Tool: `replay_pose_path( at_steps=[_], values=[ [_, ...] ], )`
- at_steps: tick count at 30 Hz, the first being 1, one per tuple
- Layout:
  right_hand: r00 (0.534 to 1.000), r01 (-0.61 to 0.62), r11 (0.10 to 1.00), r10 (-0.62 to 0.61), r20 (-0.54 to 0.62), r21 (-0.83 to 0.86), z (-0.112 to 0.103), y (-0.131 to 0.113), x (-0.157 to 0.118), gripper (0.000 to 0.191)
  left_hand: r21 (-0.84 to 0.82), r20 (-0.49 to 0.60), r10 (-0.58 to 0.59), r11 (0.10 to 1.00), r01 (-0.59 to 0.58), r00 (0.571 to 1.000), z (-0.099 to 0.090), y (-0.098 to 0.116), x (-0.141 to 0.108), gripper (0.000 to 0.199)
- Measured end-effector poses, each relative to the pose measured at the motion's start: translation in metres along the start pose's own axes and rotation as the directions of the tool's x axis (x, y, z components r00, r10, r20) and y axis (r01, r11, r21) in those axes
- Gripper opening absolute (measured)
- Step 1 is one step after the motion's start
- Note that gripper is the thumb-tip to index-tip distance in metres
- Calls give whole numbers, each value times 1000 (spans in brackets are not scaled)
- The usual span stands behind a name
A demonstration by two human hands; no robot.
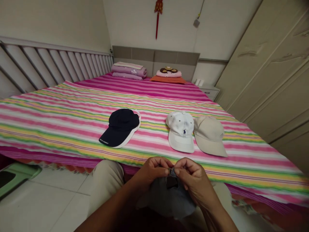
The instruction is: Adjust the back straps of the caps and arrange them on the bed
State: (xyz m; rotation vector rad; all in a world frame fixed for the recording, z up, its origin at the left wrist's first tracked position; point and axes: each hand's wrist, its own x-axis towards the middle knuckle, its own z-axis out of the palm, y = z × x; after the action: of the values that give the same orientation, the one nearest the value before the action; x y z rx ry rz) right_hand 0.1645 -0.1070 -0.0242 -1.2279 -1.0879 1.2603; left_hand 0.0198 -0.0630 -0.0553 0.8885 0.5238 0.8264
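Note:
Between my knees I hold a dark grey cap [169, 199], its back opening and strap turned up toward me. My left hand [155, 169] pinches the strap on one side, by what looks like a small buckle. On the other side my right hand [190, 172] grips the strap end between thumb and fingers. Just beyond my hands on the bed lie a white cap [181, 129] with a small dark logo and a beige cap [209, 133], side by side. Farther left, a navy cap [124, 122] rests over another white cap [132, 133].
A striped sheet [72, 112] covers the bed. Folded purple bedding [129, 71] and a pink and orange pile [169, 75] sit by the headboard [173, 59]. A green stool [19, 177] stands at lower left, a wardrobe [265, 64] at right.

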Motion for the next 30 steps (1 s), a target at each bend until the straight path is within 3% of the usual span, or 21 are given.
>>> replay_pose_path(
  at_steps=[11, 16, 26, 30],
  values=[
    [1000, -20, 1000, 20, 3, -25, 4, -1, 0, 24, -99, 58, -16, 995, 22, 998, 2, -1, 0, 17],
    [994, -84, 995, 80, 76, 45, 1, 2, 2, 22, -88, 51, -59, 994, 63, 997, 1, -3, 0, 17],
    [964, -126, 992, 118, 236, 18, -9, -9, 1, 17, -32, 22, -68, 997, 69, 997, -1, -4, -1, 17],
    [977, -96, 994, 86, 193, 43, -6, -3, 2, 18, -10, 37, -50, 999, 51, 998, 0, -5, -2, 17]
  ],
)
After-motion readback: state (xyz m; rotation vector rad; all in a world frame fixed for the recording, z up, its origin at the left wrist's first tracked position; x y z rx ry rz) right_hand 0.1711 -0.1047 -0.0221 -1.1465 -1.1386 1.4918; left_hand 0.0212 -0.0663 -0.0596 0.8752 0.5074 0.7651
